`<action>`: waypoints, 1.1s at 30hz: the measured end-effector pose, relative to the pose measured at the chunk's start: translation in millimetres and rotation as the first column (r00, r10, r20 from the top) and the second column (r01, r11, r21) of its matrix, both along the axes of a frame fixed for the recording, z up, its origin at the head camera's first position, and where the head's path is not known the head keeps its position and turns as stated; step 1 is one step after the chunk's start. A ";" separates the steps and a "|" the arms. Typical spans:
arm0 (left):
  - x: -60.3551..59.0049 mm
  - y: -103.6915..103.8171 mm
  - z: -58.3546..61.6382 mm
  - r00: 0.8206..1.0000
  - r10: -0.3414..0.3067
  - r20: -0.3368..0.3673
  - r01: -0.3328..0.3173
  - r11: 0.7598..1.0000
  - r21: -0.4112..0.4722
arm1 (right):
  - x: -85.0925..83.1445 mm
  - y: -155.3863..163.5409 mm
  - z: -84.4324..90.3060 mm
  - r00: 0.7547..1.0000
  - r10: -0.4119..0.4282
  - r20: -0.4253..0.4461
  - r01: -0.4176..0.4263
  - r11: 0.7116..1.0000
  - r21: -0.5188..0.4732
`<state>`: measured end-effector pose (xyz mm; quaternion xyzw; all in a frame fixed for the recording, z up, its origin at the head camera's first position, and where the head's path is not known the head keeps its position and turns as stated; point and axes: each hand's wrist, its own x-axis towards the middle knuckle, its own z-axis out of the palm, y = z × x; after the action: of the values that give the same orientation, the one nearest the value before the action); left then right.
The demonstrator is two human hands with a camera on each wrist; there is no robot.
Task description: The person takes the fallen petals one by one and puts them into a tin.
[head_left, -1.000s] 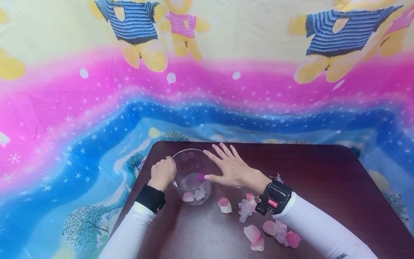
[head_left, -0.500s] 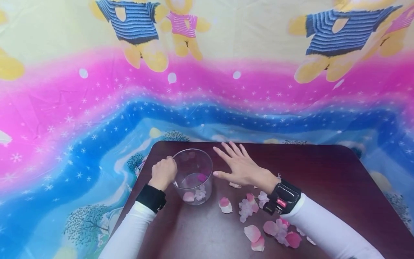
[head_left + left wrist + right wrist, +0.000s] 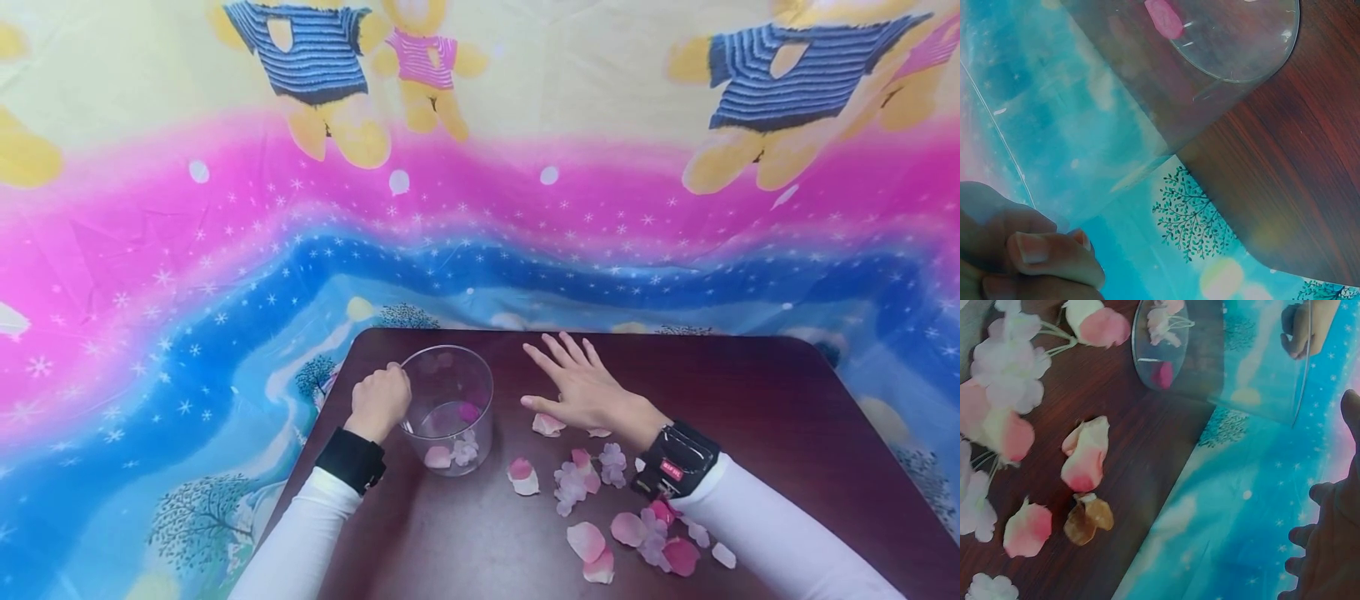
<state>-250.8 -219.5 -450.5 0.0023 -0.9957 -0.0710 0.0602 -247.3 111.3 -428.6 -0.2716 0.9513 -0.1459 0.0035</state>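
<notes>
My left hand (image 3: 380, 402) grips the rim of a clear round container (image 3: 483, 429) at its left side; in the left wrist view, curled fingers (image 3: 1054, 262) show at the rim. Inside lie a magenta petal (image 3: 469, 412), a pale pink petal (image 3: 438, 457) and a whitish flower (image 3: 465, 450). To the container's right, my right hand (image 3: 583, 390) hovers with fingers spread, holding nothing. Beneath it is a pink-and-white petal (image 3: 548, 426). The right wrist view shows that hand (image 3: 1335, 525) apart from the container (image 3: 1204, 369).
Loose petals and blossoms lie scattered on the dark wooden table (image 3: 450, 550): a two-tone petal (image 3: 522, 476), lilac blossoms (image 3: 572, 486), a pink petal pair (image 3: 590, 550) and a deep pink petal (image 3: 680, 556). A brownish petal (image 3: 1088, 519) shows in the right wrist view. A printed cloth (image 3: 480, 208) hangs behind.
My right hand has moved right, away from the container's rim, uncovering petals below it. My left hand and the container have stayed in place.
</notes>
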 end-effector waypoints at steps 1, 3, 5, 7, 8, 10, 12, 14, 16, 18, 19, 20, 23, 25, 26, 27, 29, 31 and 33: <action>0.1 -0.1 0.0 1.000 -0.001 0.001 0.001 1.000 0.000 | -1.1 2.0 -2.0 1.000 -0.006 0.004 0.006 1.000 0.001; -0.1 -0.3 -0.2 1.000 -0.001 0.002 0.001 1.000 -0.001 | -3.0 6.2 -5.9 1.000 -0.016 0.008 0.016 1.000 0.000; -0.1 -0.3 -0.2 1.000 -0.003 0.001 0.003 1.000 -0.002 | -3.8 10.7 -8.9 1.000 -0.024 0.008 0.024 1.000 -0.005; 0.1 -0.1 0.1 1.000 -0.003 0.003 0.003 1.000 -0.002 | -4.3 14.8 -11.5 0.999 -0.032 0.004 0.032 0.999 -0.014; 0.2 0.0 0.2 1.000 -0.003 0.005 0.003 1.000 -0.002 | -4.2 16.8 -12.4 0.999 -0.035 0.000 0.035 0.999 -0.020; 0.3 0.2 0.4 1.000 -0.005 0.007 0.005 1.000 -0.003 | -3.8 20.7 -14.2 0.999 -0.043 -0.010 0.043 0.999 -0.032; 0.4 0.3 0.4 1.000 -0.004 0.008 0.004 1.000 -0.002 | -4.5 24.7 -16.2 0.999 -0.050 -0.008 0.049 0.998 -0.043; 0.5 0.1 0.3 1.000 -0.004 0.008 0.004 1.000 -0.002 | -5.6 28.8 -18.3 0.998 -0.058 0.002 0.058 0.997 -0.044; 0.7 -0.1 0.3 1.000 -0.001 0.012 0.001 1.000 0.000 | -7.5 33.4 -20.7 0.997 -0.070 0.016 0.070 0.997 -0.031; 0.7 -0.4 0.3 1.000 0.004 0.018 -0.004 1.000 0.001 | -9.7 38.3 -23.8 0.996 -0.082 0.032 0.082 0.996 -0.018; 0.7 -0.3 0.4 1.000 0.006 0.021 -0.006 1.000 0.002 | -10.8 41.0 -25.7 0.995 -0.089 0.038 0.090 0.996 -0.012; 0.8 -0.1 0.7 1.000 0.008 0.024 -0.008 1.000 0.003 | -11.9 43.8 -27.9 0.994 -0.096 0.043 0.097 0.995 -0.006; 1.0 0.5 1.4 1.000 0.007 0.026 -0.008 1.000 0.002 | -14.7 51.8 -34.3 0.992 -0.116 0.053 0.115 0.993 0.006; 1.3 0.6 1.8 1.000 0.003 0.023 -0.003 1.000 0.000 | -15.6 56.7 -37.5 0.990 -0.126 0.059 0.126 0.992 0.013; 1.4 0.7 1.9 1.000 0.001 0.021 -0.001 1.000 -0.002 | -15.8 58.8 -38.7 0.990 -0.130 0.063 0.129 0.992 0.016; 1.5 0.6 2.0 1.000 -0.001 0.019 0.001 1.000 -0.004 | -16.1 61.0 -39.8 0.989 -0.133 0.067 0.132 0.991 0.017; 1.8 0.7 2.3 1.000 -0.004 0.015 0.004 1.000 -0.006 | -16.3 65.0 -41.7 0.987 -0.140 0.074 0.138 0.990 0.020; 1.7 0.6 2.3 1.000 -0.006 0.011 0.006 1.000 -0.007 | -16.6 69.0 -43.1 0.986 -0.146 0.082 0.145 0.989 0.020; 1.6 0.6 2.2 1.000 -0.006 0.010 0.006 1.000 -0.007 | -17.4 73.4 -44.9 0.984 -0.154 0.087 0.153 0.988 0.024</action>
<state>-249.3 -219.0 -448.3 -0.0004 -0.9962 -0.0676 0.0549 -264.7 184.7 -473.5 -0.1907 0.9695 -0.1496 0.0367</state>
